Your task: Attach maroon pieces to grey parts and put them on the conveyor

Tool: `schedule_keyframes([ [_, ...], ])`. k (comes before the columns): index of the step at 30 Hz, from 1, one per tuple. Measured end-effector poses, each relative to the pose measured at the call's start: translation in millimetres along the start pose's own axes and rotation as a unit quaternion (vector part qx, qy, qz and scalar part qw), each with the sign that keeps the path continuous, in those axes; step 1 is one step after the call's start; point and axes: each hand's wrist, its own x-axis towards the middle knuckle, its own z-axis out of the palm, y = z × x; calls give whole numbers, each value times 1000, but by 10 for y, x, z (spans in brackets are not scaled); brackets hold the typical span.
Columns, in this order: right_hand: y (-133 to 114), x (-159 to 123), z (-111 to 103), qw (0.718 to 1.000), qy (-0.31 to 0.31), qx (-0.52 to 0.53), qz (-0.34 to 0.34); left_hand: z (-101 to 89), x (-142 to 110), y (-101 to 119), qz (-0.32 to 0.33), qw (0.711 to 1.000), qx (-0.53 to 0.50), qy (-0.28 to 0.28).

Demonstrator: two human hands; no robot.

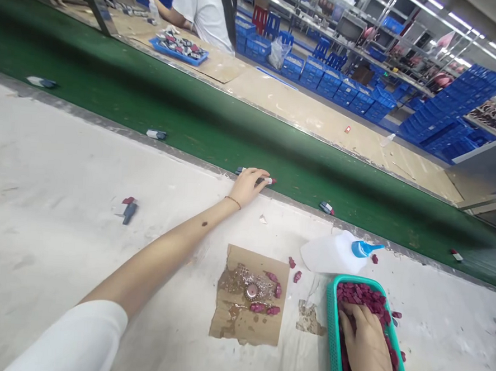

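My left hand (249,185) reaches far forward to the near edge of the green conveyor belt (185,117), its fingers resting on a small dark, white and red part (268,180) there. My right hand (364,341) is dug into a teal plastic basket (331,336) full of small dark-red pieces (361,296); whether it grips any is hidden. Between my arms lies a glue-stained cardboard square (252,297) with a few red pieces stuck on it.
A white squeeze bottle with a blue nozzle (338,251) lies beside the basket. Similar small parts (156,134) ride on the belt, and one (129,209) lies on the white table. Across the belt, a person in white (202,6) works near a blue tray (179,44). Blue crates (449,116) stack behind.
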Motion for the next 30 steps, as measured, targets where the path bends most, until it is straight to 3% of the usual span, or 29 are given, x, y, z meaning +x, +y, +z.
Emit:
schedule_keyframes([
  [3,-15,-11,-13,1000,11,6,-9,15,68,-116,4,999,43,7],
  [9,-106,-11,-73,999,-11,23,-33,-120,-33,-357,0,996,91,3],
  [15,-47,36,-81,998,-42,39,-33,-175,-55,-418,28,993,116,-14],
  [20,-52,105,-111,997,-16,64,-28,-203,-30,-368,-14,999,-9,28],
  [23,-115,82,-177,989,10,143,32,-239,-21,-303,-55,992,-88,76],
  [25,-194,45,-235,967,9,237,96,-275,-72,-208,-113,975,-163,97],
  [27,-307,10,-281,931,14,332,148,-328,-201,-59,-208,926,-303,89],
  [29,-448,-10,-296,896,28,408,175,-401,-410,121,-282,855,-434,28],
  [30,-527,-11,-289,879,32,439,184,-444,-537,211,-295,834,-466,-18],
])
